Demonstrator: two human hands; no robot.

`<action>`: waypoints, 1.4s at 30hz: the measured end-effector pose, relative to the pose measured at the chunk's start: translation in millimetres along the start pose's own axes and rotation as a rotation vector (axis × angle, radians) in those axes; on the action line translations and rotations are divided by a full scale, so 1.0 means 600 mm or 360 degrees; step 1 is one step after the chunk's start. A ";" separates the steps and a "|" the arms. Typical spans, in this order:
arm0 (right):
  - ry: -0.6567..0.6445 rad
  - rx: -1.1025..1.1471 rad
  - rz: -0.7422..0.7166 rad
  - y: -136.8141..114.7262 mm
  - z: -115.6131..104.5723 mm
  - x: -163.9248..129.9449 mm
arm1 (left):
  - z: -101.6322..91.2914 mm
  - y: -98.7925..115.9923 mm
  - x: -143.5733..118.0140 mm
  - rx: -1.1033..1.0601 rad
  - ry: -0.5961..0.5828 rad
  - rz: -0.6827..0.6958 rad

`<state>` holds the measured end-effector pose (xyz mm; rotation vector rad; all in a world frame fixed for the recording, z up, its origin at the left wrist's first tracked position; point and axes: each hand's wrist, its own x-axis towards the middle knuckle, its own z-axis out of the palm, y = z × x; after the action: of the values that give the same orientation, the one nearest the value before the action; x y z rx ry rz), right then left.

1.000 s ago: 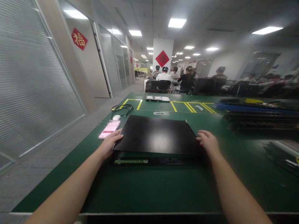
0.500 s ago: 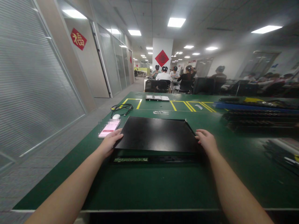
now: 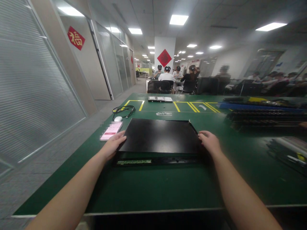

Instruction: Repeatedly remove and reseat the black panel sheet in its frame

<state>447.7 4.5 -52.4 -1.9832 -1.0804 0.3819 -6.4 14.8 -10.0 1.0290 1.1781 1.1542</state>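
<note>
A flat black cover panel (image 3: 160, 135) spans the space between both hands. My left hand (image 3: 113, 144) is closed on its left edge, thumb on top and the other fingers partly hidden. At the right edge, my right hand (image 3: 210, 142) pinches the rim near the far corner. Below the panel's near edge, the front strip of a black case (image 3: 177, 161) shows, with a green circuit board (image 3: 134, 162) at its left part. The panel covers most of what lies beneath it, so I cannot tell how far it touches the case.
Left of the panel lie a phone (image 3: 111, 131), a white mouse (image 3: 118, 118) and a coiled black cable (image 3: 124, 111). Hard drives (image 3: 160, 99) sit farther back on the green table (image 3: 153, 195). Dark stacked parts (image 3: 261, 116) and a blue tray (image 3: 235, 105) fill the right side.
My right hand has moved slightly left against the panel's right edge, its fingers more closed. The panel stays nearly in place, and the whole view has shifted a little.
</note>
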 end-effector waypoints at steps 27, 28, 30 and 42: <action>-0.0011 -0.0113 -0.0074 0.009 -0.002 0.005 | 0.002 -0.005 0.001 0.0040 0.0097 0.0003; -0.0010 -0.0099 -0.0078 0.010 -0.002 0.005 | 0.001 -0.006 0.001 0.0036 0.0088 0.0007; -0.0014 -0.0091 -0.0086 0.010 -0.002 0.006 | 0.000 -0.008 0.002 0.0032 0.0077 0.0002; -0.0018 -0.0236 -0.0066 -0.005 -0.009 -0.006 | -0.004 -0.018 0.010 0.0016 0.0078 -0.0007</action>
<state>446.9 -0.5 -47.1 -2.0868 -1.1848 0.2981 -7.5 19.6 -21.6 1.0101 1.2254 1.1773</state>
